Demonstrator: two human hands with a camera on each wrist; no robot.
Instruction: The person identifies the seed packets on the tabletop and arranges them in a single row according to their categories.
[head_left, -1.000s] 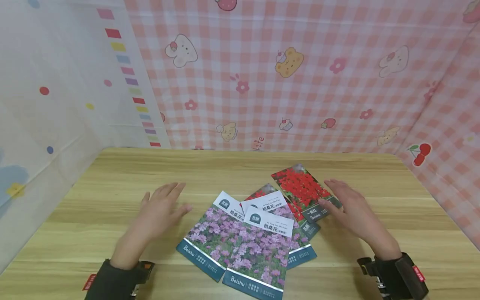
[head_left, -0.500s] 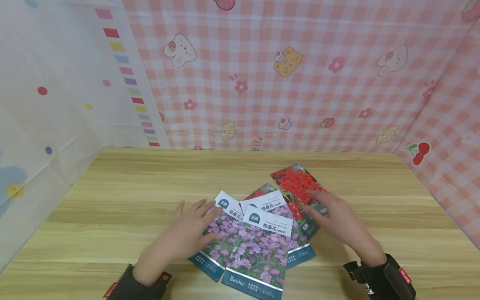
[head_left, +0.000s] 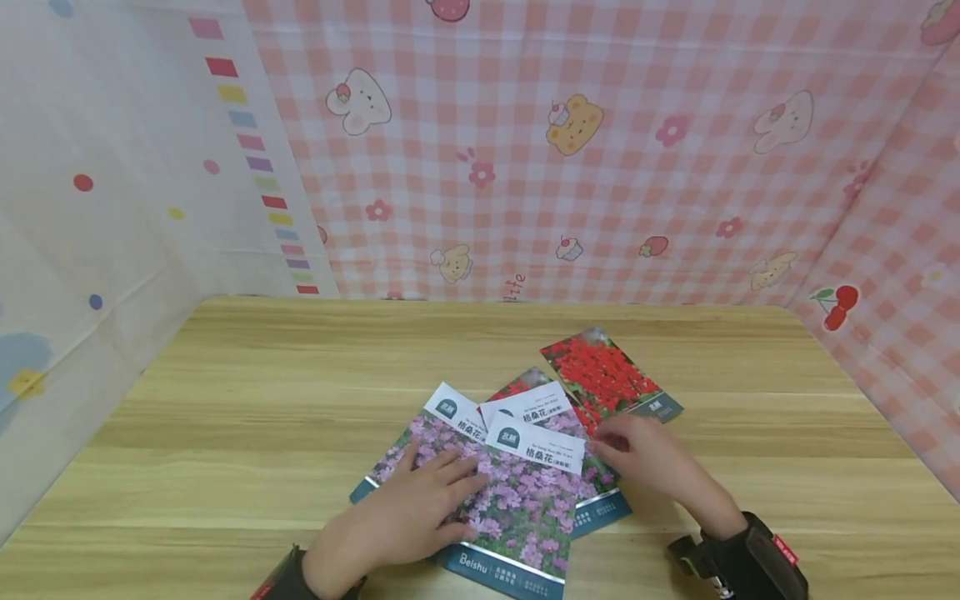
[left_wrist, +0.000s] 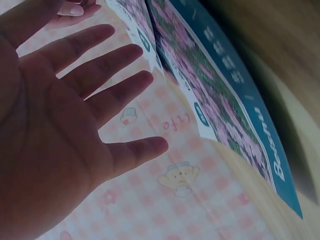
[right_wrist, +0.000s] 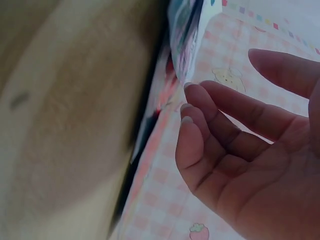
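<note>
Seed packets with purple flowers and white headers lie overlapping on the table. The front purple packet point(head_left: 525, 508) covers parts of the left purple packet point(head_left: 390, 454) and the rear purple packet point(head_left: 536, 402). My left hand point(head_left: 408, 517) is over the front and left ones, fingers straight and spread in the left wrist view. My right hand point(head_left: 652, 458) is at the front packet's upper right corner. Its fingers are loosely bent and the thumb stands apart in the right wrist view, nothing between them. A red-flower packet point(head_left: 600, 371) lies behind it; another red packet point(head_left: 525, 382) is mostly hidden beneath the purple ones.
The wooden table point(head_left: 247, 400) reaches back to a pink checked cloth point(head_left: 480, 208) with cartoon prints. A white cloth point(head_left: 135, 208) with coloured dots stands along the left side, and more checked cloth hangs at the right.
My left hand has moved right from beside the packets to over the purple ones. My right hand has come left and nearer, from the rear red packet to the front purple packet's corner.
</note>
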